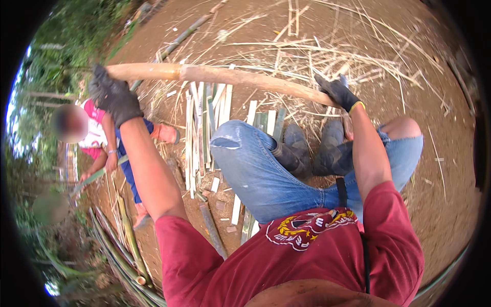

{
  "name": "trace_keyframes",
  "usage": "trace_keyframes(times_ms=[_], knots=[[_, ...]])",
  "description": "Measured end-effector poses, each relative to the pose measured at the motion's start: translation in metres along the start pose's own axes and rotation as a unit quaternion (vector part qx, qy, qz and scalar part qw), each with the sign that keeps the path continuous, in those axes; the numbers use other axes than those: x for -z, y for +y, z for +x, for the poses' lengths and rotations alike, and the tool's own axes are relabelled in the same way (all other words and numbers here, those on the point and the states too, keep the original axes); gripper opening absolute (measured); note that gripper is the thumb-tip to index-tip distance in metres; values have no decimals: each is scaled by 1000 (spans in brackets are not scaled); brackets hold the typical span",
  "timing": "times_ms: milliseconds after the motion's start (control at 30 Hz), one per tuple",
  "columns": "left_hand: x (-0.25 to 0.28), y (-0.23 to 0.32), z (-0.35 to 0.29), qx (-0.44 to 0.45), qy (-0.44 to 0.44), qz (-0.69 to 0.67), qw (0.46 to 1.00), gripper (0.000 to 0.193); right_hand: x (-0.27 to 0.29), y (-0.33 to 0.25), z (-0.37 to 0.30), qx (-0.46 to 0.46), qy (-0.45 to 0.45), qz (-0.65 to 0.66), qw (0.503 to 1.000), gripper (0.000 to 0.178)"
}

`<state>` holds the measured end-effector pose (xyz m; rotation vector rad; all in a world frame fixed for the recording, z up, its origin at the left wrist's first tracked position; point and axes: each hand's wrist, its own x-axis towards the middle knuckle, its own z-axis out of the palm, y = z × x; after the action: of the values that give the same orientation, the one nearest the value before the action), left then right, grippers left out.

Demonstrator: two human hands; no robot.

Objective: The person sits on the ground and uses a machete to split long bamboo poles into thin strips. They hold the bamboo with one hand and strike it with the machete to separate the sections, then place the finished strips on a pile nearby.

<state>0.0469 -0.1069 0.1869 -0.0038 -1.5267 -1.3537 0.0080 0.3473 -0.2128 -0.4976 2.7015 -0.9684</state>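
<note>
A long tan wooden pole (pixel 225 77) lies crosswise in front of me, held at both ends. My left hand (pixel 113 95), in a black glove, grips its left end. My right hand (pixel 338 92), in a black glove with a yellow cuff edge, grips its right end. Below the pole, split bamboo strips (pixel 204 123) lie side by side on the ground, next to my knees in torn blue jeans and my dark rubber boots (pixel 312 148).
Another person in a pink and white top and blue trousers stands at the left, holding a green bamboo stick (pixel 94 176). Green bamboo lengths (pixel 120 245) are piled at lower left. Dry shavings (pixel 327 46) litter the brown dirt beyond.
</note>
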Motion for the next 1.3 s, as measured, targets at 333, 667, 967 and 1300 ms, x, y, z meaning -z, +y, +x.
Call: trace_keyframes(times_ms=[333, 667, 967, 1300], knots=[[83, 7, 49, -19, 90, 47, 995, 37, 4, 30, -22, -240, 206, 563, 763, 35], [89, 5, 19, 32, 74, -97, 992, 37, 83, -112, -34, 104, 76, 703, 699, 64], [57, 11, -18, 80, -7, -220, 972, 22, 122, -116, -37, 301, 108, 786, 529, 36], [106, -42, -88, -368, -245, 620, 648, 48, 205, -142, 23, 165, 225, 685, 673, 29]])
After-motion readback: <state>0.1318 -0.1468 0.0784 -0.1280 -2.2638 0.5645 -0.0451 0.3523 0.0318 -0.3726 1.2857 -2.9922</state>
